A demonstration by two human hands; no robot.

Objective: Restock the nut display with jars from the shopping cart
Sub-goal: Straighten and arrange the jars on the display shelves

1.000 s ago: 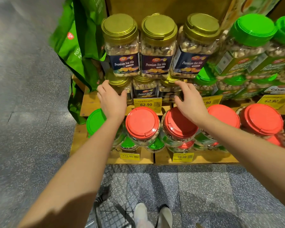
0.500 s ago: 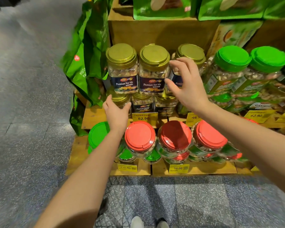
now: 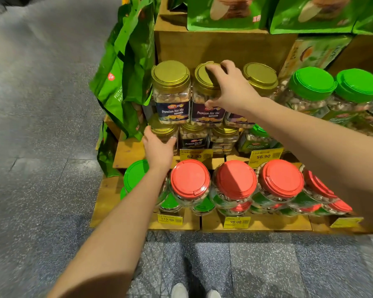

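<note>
While right hand [image 3: 228, 89] clasps the middle gold-lidded jar [image 3: 207, 110] by its lid, upper row of the stack, left hand [image 3: 159, 149] wraps the bottom-row jar [image 3: 163, 131] at the wooden shelf [image 3: 127, 151] left edge. Both jars upright.

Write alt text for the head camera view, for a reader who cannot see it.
A person's right hand grips the top-row middle gold-lidded nut jar on a wooden store display, while the left hand holds a lower gold-lidded jar. Red-lidded jars sit on the tier below.
</note>
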